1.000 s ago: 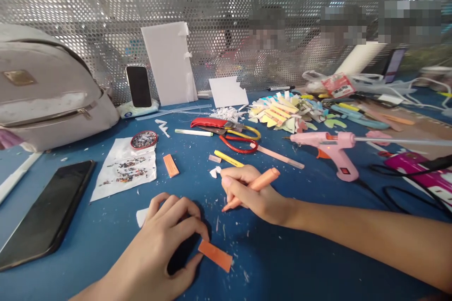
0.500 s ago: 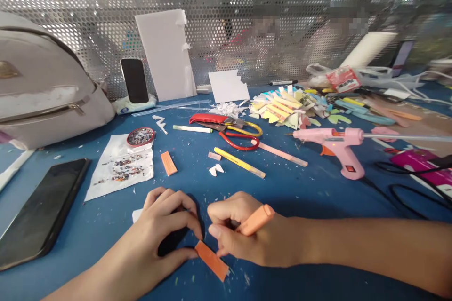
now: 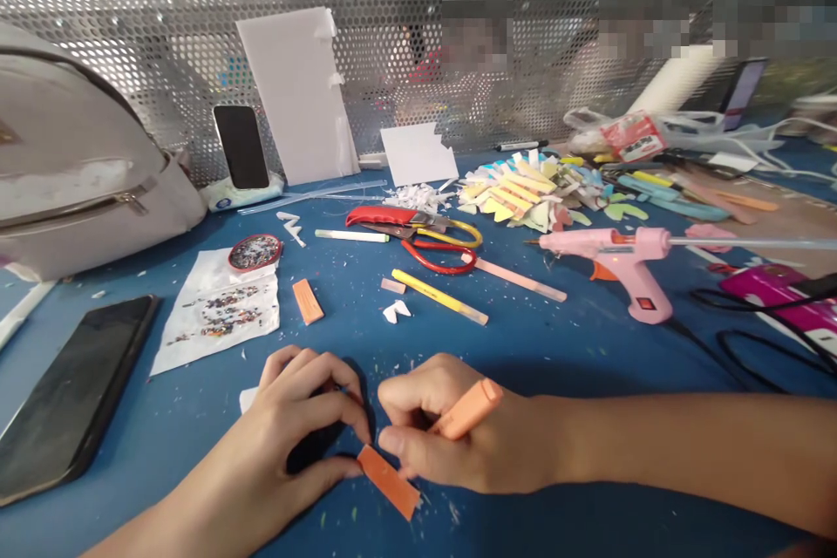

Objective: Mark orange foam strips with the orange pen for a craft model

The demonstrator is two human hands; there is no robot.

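Note:
An orange rectangular strip (image 3: 391,483) lies on the blue table near its front. My left hand (image 3: 307,427) pinches the strip's upper left end between thumb and index finger. In my right hand (image 3: 438,436) is an orange marker (image 3: 469,410), held like a pen, its tip end hidden by the fingers at the strip's right edge. A second orange strip (image 3: 307,302) with dark lines on it lies farther up the table. Behind my left hand a bit of white shows (image 3: 247,399).
Beyond my hands lie a yellow marker (image 3: 439,296), red-and-yellow scissors (image 3: 451,246) and a heap of paper cuttings (image 3: 516,192). A pink glue gun (image 3: 615,253) with a cord is at right. On the left are a dark phone (image 3: 75,392), a printed sheet (image 3: 222,349) and a backpack (image 3: 85,166).
The whole view has shifted slightly, so things sit a little farther left. Both hands keep nearly the same pose at the orange strip, the marker still in my right hand.

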